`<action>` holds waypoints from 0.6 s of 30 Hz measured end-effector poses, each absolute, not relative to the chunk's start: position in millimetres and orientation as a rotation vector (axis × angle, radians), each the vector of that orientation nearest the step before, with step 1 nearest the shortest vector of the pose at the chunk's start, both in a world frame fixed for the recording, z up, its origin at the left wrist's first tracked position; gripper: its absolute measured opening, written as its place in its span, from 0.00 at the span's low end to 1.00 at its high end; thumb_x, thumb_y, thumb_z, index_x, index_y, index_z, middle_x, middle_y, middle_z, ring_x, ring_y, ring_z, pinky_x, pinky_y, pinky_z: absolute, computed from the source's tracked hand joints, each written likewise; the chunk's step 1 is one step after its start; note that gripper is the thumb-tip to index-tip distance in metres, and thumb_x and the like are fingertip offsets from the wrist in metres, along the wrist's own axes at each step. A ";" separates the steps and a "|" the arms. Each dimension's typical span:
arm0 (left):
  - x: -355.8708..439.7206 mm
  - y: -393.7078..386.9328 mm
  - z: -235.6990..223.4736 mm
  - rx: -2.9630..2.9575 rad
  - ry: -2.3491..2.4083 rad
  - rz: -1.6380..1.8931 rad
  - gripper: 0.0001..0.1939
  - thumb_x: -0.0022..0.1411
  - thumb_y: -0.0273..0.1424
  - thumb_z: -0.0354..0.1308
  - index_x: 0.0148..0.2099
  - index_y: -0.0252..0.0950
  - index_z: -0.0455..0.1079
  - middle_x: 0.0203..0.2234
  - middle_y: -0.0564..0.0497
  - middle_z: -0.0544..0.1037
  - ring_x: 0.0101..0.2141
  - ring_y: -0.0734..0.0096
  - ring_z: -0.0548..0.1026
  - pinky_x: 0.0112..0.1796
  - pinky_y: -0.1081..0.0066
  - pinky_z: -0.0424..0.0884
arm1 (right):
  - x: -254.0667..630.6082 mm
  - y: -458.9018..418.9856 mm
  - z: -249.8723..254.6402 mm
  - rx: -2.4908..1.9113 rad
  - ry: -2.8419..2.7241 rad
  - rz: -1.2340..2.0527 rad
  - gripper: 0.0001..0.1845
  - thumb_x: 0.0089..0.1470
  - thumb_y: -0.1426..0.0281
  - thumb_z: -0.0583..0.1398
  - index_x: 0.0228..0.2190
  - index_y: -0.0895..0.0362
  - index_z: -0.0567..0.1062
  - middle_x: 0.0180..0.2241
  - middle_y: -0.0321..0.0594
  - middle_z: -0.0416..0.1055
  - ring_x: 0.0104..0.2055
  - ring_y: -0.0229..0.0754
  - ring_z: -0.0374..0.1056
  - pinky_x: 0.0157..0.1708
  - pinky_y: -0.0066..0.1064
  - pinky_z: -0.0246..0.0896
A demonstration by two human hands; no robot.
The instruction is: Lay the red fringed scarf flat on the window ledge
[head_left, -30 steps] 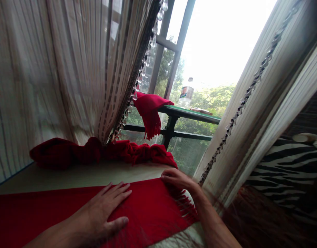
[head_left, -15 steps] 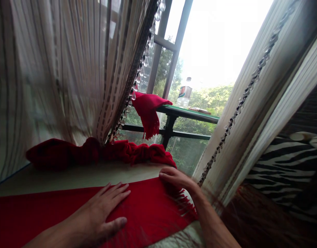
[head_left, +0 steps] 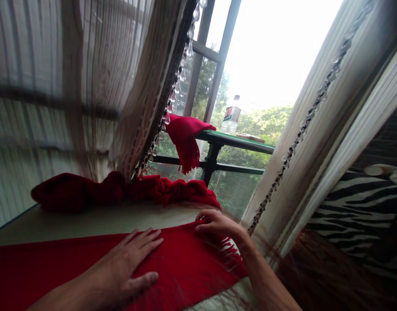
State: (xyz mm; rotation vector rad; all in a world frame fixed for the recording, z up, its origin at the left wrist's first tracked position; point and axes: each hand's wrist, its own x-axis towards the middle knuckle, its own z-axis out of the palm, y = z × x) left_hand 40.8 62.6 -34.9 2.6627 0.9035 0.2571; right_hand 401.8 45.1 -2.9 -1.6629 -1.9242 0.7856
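A red fringed scarf (head_left: 185, 263) lies spread flat across the pale surface (head_left: 97, 222) in front of me. My left hand (head_left: 130, 263) rests flat on it, fingers stretched out. My right hand (head_left: 216, 224) sits at the scarf's far corner near the fringe, its fingers curled and pinching the cloth's edge. Behind the hands a second red scarf (head_left: 120, 192) lies bunched along the back of the surface.
A beaded striped curtain (head_left: 127, 86) hangs at the left and another (head_left: 315, 129) at the right. Outside the window, a green ledge (head_left: 240, 142) carries a folded red scarf (head_left: 187, 136), a plastic bottle (head_left: 231, 120) and a flat object. Zebra-print fabric (head_left: 357, 216) fills the right.
My right hand's fingers have curled in and drawn the scarf's far corner slightly toward me. The left curtain has swung. The left hand has stayed put.
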 end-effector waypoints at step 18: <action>34.6 70.7 -51.6 2.732 0.821 0.338 0.37 0.73 0.56 0.55 0.77 0.52 0.57 0.75 0.50 0.57 0.74 0.45 0.55 0.72 0.45 0.52 | 404.5 43.7 -6.6 -1.742 -1.913 0.798 0.23 0.55 0.52 0.65 0.20 0.54 0.69 0.17 0.26 0.53 0.23 0.34 0.50 0.23 0.33 0.41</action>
